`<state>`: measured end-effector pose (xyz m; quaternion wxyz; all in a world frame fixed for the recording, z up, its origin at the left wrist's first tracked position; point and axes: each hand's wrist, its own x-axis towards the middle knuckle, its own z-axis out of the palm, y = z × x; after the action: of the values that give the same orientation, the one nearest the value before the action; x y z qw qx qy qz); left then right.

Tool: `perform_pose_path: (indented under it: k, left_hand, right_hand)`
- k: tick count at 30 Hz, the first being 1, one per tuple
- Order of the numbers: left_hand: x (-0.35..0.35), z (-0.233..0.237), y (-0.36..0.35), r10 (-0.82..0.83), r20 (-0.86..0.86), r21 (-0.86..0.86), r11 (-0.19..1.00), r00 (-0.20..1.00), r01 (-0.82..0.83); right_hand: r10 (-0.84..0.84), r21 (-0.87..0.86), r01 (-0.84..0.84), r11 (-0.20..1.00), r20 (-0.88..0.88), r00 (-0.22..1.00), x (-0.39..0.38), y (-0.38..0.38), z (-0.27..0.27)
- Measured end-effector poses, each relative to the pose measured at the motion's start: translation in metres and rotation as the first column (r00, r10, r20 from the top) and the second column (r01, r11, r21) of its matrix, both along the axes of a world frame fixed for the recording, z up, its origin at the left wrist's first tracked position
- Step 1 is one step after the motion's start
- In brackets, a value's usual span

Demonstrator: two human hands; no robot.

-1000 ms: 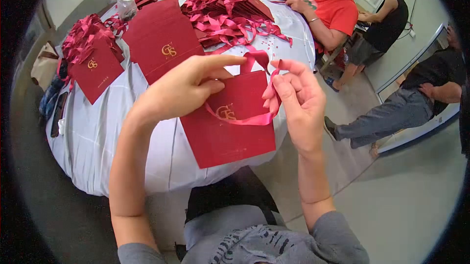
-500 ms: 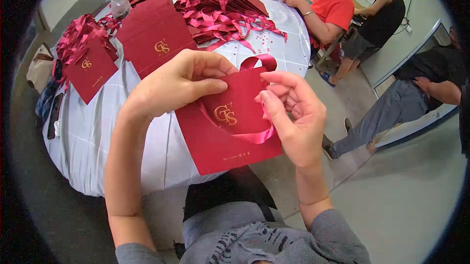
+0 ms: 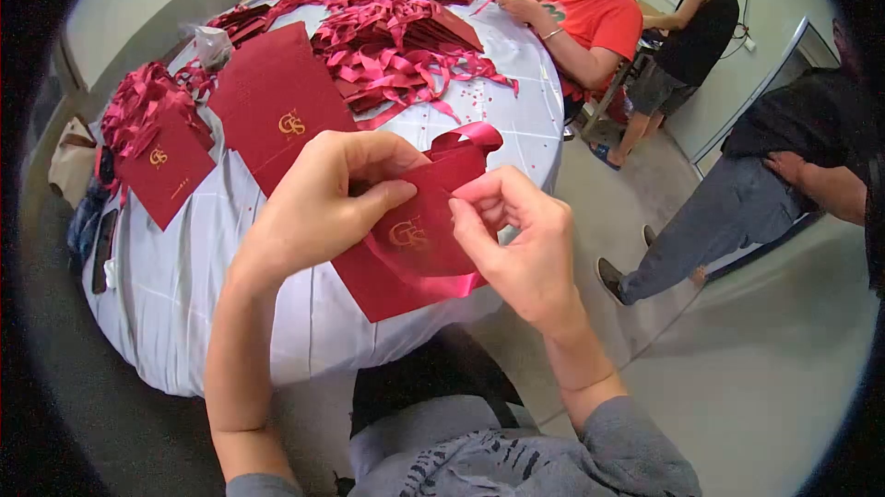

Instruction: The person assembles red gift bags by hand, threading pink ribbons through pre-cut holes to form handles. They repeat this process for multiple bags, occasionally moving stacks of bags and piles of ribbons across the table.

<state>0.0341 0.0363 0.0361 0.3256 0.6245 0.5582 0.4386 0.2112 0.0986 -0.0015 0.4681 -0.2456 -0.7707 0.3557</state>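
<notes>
A dark red gift bag (image 3: pixel 364 292) with a gold monogram is held flat above the table's near edge. My left hand (image 3: pixel 313 211) grips its top edge, thumb in front and fingers behind. A pink satin ribbon (image 3: pixel 452 287) hangs in a loop across the bag's front and runs up toward my right hand (image 3: pixel 518 243). That hand pinches at the upper right of the front panel, closed on the ribbon; the ribbon's tip is hidden by the fingers. Another ribbon loop (image 3: pixel 477 134) stands up behind the bag's top edge.
On the round table with a white cloth (image 3: pixel 221 313) lie a stack of red bags (image 3: pixel 277 82), a ribboned pile (image 3: pixel 152 160) at left and a larger heap (image 3: pixel 396 36) behind. A phone (image 3: pixel 104 248) lies at left. A person in red (image 3: pixel 590 22) sits across; others stand right.
My right hand has moved left and inward, its fingertips now pressed together against the bag's upper front. The view has shifted slightly. My left hand keeps its grip.
</notes>
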Motion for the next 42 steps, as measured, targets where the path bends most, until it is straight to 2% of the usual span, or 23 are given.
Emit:
perform_pose_path:
  k: [2, 5, 6, 8, 12, 15, 17, 19, 20, 22, 24, 30, 32, 33, 35, 36, 39, 42]
  left_hand:
    - [0.006, 0.006, -0.005, 0.089, -0.158, 0.095, 0.993, 0.983, -0.075]
    - [0.018, 0.009, -0.011, 0.200, -0.274, 0.299, 0.947, 0.941, -0.114]
    - [0.020, 0.009, -0.011, 0.195, -0.278, 0.305, 0.946, 0.941, -0.106]
    - [0.023, 0.010, -0.013, 0.233, -0.339, 0.361, 0.927, 0.911, -0.103]
    - [0.029, 0.006, -0.012, 0.264, -0.370, 0.405, 0.909, 0.891, -0.101]
    - [0.033, 0.003, -0.011, 0.284, -0.395, 0.409, 0.906, 0.874, -0.110]
    - [0.036, -0.002, -0.010, 0.298, -0.417, 0.414, 0.903, 0.859, -0.112]
    - [0.038, -0.010, -0.007, 0.403, -0.508, 0.553, 0.830, 0.761, -0.070]
    - [0.039, -0.011, -0.007, 0.398, -0.508, 0.552, 0.831, 0.764, -0.066]
    - [0.042, -0.013, -0.006, 0.459, -0.554, 0.598, 0.800, 0.694, -0.052]
    - [0.044, -0.011, -0.007, 0.459, -0.544, 0.575, 0.814, 0.703, -0.086]
    - [0.046, -0.013, -0.006, 0.515, -0.569, 0.639, 0.768, 0.641, -0.051]
    - [0.047, -0.012, -0.005, 0.529, -0.577, 0.646, 0.762, 0.622, -0.048]
    - [0.047, -0.013, -0.005, 0.544, -0.600, 0.654, 0.756, 0.587, -0.031]
    - [0.046, -0.015, -0.005, 0.555, -0.624, 0.659, 0.752, 0.551, -0.011]
    - [0.046, -0.016, -0.004, 0.558, -0.621, 0.664, 0.747, 0.551, -0.008]
    - [0.046, -0.015, -0.003, 0.549, -0.618, 0.658, 0.753, 0.563, -0.012]
    - [0.047, -0.015, -0.002, 0.544, -0.612, 0.657, 0.754, 0.574, -0.014]
  right_hand:
    - [0.005, 0.025, -0.005, 1.000, -0.006, 1.000, -0.001, 0.000, 0.001]
    - [-0.004, -0.026, 0.003, 1.000, -0.052, 0.999, -0.001, -0.001, 0.001]
    - [-0.010, -0.020, 0.009, 1.000, -0.057, 0.998, -0.001, -0.002, 0.000]
    - [0.016, -0.132, -0.030, 0.991, -0.102, 0.995, -0.002, -0.002, -0.002]
    - [0.012, -0.153, -0.025, 0.988, -0.083, 0.996, 0.000, -0.002, -0.001]
    - [0.000, -0.088, -0.004, 0.996, -0.048, 0.999, 0.001, -0.001, -0.001]
    - [-0.025, 0.043, 0.025, 0.999, 0.020, 0.999, 0.002, 0.002, 0.001]
    - [-0.066, 0.110, 0.058, 0.992, 0.068, 0.996, 0.002, 0.002, 0.003]
    - [-0.103, 0.177, 0.082, 0.981, 0.112, 0.988, 0.001, 0.001, 0.004]
    - [-0.113, 0.182, 0.088, 0.979, 0.130, 0.985, -0.001, 0.000, 0.008]
    - [-0.126, 0.188, 0.097, 0.977, 0.147, 0.981, -0.003, 0.001, 0.010]
    - [-0.076, 0.059, 0.065, 0.996, 0.205, 0.976, -0.010, 0.010, 0.015]
    - [0.103, -0.149, -0.074, 0.986, 0.194, 0.976, -0.007, 0.019, 0.017]
    - [0.101, -0.150, -0.072, 0.986, 0.196, 0.975, -0.008, 0.024, 0.015]
    - [0.268, -0.413, -0.193, 0.890, 0.132, 0.954, -0.008, 0.034, 0.010]
    - [0.359, -0.557, -0.295, 0.776, 0.006, 0.933, -0.006, 0.038, 0.011]
    - [0.289, -0.534, -0.246, 0.809, -0.002, 0.957, -0.007, 0.033, 0.009]
    - [0.129, -0.304, -0.083, 0.949, 0.135, 0.982, -0.012, 0.024, 0.013]
